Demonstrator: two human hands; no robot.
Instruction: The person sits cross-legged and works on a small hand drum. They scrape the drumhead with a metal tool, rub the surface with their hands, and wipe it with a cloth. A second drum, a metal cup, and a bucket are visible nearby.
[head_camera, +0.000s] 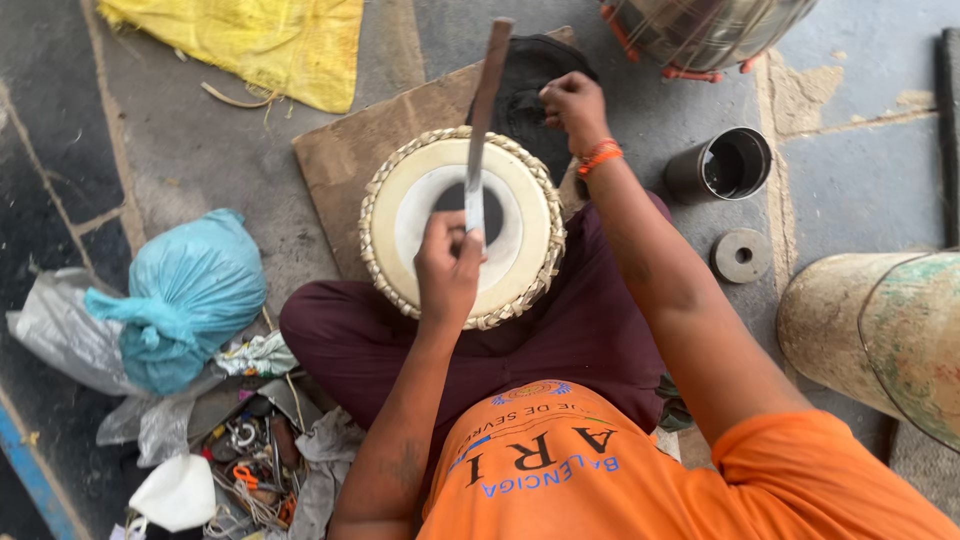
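Seen from the head camera, a round drum (462, 228) with a cream skin and braided rim rests on the seated person's lap, above a brown board (345, 160) on the floor. The left hand (447, 268) has its grip clamped on a long flat metal blade (482, 120) lying across the drumhead's dark centre; the right hand (574, 106) is closed on a dark object (525, 85) beyond the drum, with a metal cup (722, 164) near

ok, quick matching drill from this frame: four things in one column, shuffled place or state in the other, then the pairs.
Things:
1. flat metal blade
2. drum
3. blue plastic bag
4. metal cup

Places or states:
A. on the floor, by the person's left knee
B. resting in the lap
C. held in the left hand
D. open-topped, standing beyond the right forearm

Pairs: 1-C, 2-B, 3-A, 4-D
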